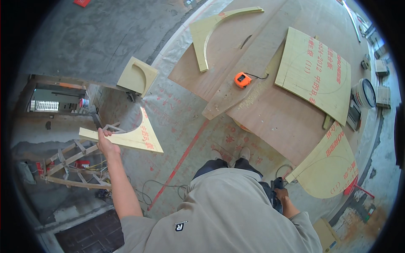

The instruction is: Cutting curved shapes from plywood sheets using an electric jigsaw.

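Observation:
Out to the left, my left hand (108,144) grips the narrow end of a pale curved-edge board piece (142,135), its fingers wrapped round it. The piece has a concave edge, a pointed corner and red printing, and is held off the floor. Beside my right hip, my right hand (282,195) is closed around a dark hand-held tool (276,198). My body partly hides that tool, and its exact kind cannot be made out. Ahead, a similar curved board piece (202,36) lies on the large brown sheet (270,130).
An orange tape measure (242,79) rests on a long plank (225,101). A square-cornered board (314,71) and a rounded board (327,166) are at the right, near a white bucket (363,93). At the left are a curved wooden frame (71,162), a board offcut (138,76) and floor cables (164,184).

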